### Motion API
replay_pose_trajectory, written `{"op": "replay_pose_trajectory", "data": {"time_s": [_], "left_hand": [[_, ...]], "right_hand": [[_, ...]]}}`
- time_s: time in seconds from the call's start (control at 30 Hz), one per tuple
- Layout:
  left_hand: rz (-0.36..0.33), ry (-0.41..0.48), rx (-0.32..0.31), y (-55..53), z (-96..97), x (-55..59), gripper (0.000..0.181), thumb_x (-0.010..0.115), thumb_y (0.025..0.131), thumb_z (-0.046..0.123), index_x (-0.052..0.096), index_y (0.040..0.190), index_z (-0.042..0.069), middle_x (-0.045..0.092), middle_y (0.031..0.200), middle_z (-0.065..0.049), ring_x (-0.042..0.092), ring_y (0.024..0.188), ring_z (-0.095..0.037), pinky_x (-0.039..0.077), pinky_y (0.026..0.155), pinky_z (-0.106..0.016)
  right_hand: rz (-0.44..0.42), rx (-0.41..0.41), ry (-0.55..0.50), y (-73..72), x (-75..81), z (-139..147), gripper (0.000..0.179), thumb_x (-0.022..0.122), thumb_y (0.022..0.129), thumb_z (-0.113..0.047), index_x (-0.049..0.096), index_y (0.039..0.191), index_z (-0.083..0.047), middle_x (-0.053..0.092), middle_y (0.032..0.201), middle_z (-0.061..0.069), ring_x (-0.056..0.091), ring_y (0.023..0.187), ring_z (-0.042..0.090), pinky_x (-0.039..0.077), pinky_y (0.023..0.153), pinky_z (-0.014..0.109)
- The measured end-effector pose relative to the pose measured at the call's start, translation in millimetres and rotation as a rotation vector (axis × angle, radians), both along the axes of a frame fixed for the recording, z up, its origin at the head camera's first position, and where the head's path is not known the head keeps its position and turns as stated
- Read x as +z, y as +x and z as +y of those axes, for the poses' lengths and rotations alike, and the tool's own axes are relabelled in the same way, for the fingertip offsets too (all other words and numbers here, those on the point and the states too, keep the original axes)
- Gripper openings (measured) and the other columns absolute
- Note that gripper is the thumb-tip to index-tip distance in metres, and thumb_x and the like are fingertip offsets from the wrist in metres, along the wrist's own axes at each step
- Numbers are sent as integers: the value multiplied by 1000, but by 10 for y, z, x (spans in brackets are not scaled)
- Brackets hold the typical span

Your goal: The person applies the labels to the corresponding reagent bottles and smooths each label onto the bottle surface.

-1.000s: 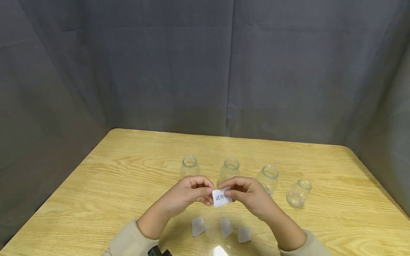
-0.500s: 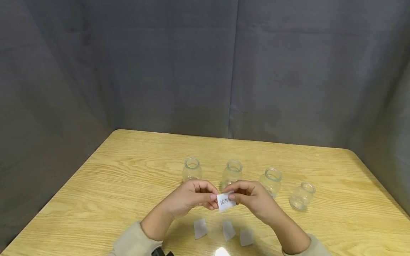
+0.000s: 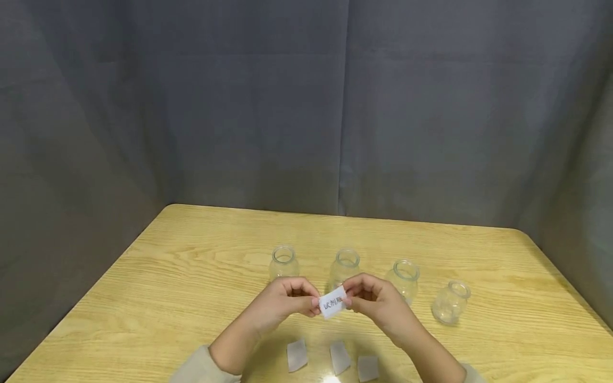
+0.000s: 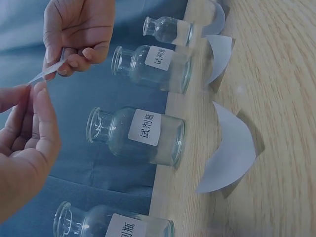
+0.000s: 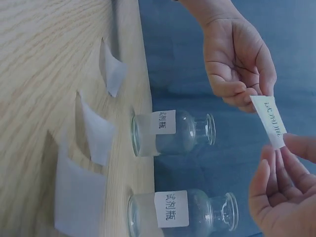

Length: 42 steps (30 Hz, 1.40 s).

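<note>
Between my two hands, above the table, is a small white sticker label printed with dark characters. My left hand pinches its left end between thumb and fingers, while my right hand pinches the right end. The right wrist view shows the label stretched between both sets of fingertips. Behind the hands stand several clear glass bottles in a row. The left wrist view shows printed labels on a near bottle and another farther along. The smallest bottle is at the right end, with no label showing.
Three curled white paper pieces lie in front of the hands: a left one, a middle one and a right one. The wooden table ends at a dark grey curtain.
My right fingers have shifted toward the label's right edge, uncovering more of its print. The label now slants up to the right. The bottles and papers have stayed in place; the head view shifts slightly.
</note>
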State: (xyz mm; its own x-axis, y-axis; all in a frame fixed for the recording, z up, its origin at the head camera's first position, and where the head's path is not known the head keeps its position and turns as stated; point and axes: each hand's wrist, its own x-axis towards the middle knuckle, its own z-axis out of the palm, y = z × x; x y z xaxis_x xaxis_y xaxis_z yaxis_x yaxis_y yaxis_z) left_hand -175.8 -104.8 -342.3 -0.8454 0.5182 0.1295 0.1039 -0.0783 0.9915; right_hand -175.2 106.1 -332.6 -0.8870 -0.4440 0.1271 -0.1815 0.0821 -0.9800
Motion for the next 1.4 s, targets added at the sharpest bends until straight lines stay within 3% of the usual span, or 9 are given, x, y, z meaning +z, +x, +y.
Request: {"op": "replay_pose_trajectory", "data": {"time_s": [0.17, 0.43, 0.7, 1.1, 1.4], "left_hand": [[-11, -7, 20, -3, 22, -26, 23, 58, 80, 6, 52, 88, -16, 57, 77, -6, 54, 73, -15, 47, 71, -30], [-23, -10, -11, -4, 90, -41, 22, 57, 80, 2, 51, 87, -17, 57, 74, -4, 55, 71, -14, 48, 69, -29], [-57, -44, -4, 4, 147, -33, 21, 58, 80, 4, 52, 87, -15, 57, 75, -5, 56, 71, -15, 47, 71, -32], [-57, -59, -25, 3, 174, -55, 19, 57, 81, 4, 53, 87, -14, 57, 77, -5, 56, 73, -16, 47, 73, -32], [-93, -44, -26, 17, 185, -91, 15, 54, 83, 3, 50, 87, -12, 54, 78, -6, 55, 74, -16, 47, 74, -33]], "right_hand": [[-5, -55, 24, 9, -22, 46, 29, 62, 78, -9, 52, 98, 9, 52, 86, 10, 49, 74, 17, 45, 68, 24], [-22, 72, 11, 33, -91, -1, 31, 62, 78, -12, 51, 100, 7, 53, 90, 12, 51, 79, 20, 45, 70, 25], [-27, 74, 30, 62, -107, -73, 36, 66, 75, -11, 49, 101, 7, 52, 90, 12, 51, 81, 23, 46, 70, 26], [-3, 86, 60, 83, -120, -72, 27, 61, 79, -9, 50, 99, 5, 53, 88, 10, 50, 79, 21, 45, 70, 25], [7, 109, 38, 84, -151, 19, 24, 55, 81, 0, 50, 103, 7, 51, 77, 9, 51, 69, 15, 46, 64, 28]]}}
